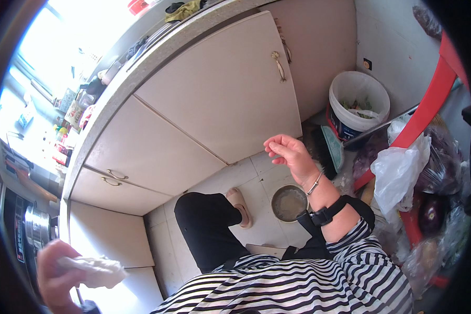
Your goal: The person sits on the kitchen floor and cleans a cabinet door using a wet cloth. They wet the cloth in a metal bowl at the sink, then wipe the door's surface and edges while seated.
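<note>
My left hand [59,274], slightly blurred at the lower left, grips a crumpled white cloth or paper [100,271] that sticks out between thumb and fingers. It is near the cabinet front and a steel pot [37,225]. My right hand [288,151] is raised in front of the cabinet doors [219,86], its fingers loosely curled and apart, holding nothing. A metal bangle [314,183] is on that wrist. Below it on the tiled floor stands a round metal basin [289,203] with murky contents. A broom [331,151] lies just beyond the right wrist.
A white bucket [359,123] with a bag and vegetable scraps stands in the corner. A red stool or rack frame [428,106], plastic bags [396,172] and an eggplant [431,214] crowd the right. Bottles and other items line the counter [114,82] at the upper left.
</note>
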The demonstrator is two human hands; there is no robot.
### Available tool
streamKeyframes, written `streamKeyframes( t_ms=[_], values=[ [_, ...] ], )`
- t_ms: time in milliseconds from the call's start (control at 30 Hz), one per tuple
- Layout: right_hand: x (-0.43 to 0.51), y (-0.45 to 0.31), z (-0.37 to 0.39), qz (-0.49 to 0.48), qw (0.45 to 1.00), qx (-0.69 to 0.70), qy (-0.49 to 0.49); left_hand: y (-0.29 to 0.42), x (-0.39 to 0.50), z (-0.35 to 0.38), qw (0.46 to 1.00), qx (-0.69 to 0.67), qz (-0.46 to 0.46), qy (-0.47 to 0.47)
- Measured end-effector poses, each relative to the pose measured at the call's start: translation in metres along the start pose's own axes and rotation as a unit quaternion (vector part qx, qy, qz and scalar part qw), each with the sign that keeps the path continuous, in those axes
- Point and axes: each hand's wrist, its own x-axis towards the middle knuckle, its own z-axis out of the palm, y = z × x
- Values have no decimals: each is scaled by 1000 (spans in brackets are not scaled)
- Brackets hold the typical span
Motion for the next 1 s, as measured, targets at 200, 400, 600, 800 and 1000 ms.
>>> streamKeyframes(
  t_ms=[200, 400, 600, 800, 1000],
  values=[
    [-7, -11, -3, -26, 999, -26, -19, 101, 62, 0, 993, 70, 77, -48],
    [-19, -34, -9, -37, 992, 104, -67, 64, 204, 142, 940, -136, 233, -210],
    [-20, -33, -17, -6, 981, 175, -80, 19, 290, 281, 901, -354, 72, -239],
    [9, -20, -38, -45, 980, 150, 127, 6, 348, 333, 891, -292, 205, -280],
    [11, -23, -78, -120, 954, 172, 216, 8, 413, 369, 888, -413, 159, -122]
  ],
)
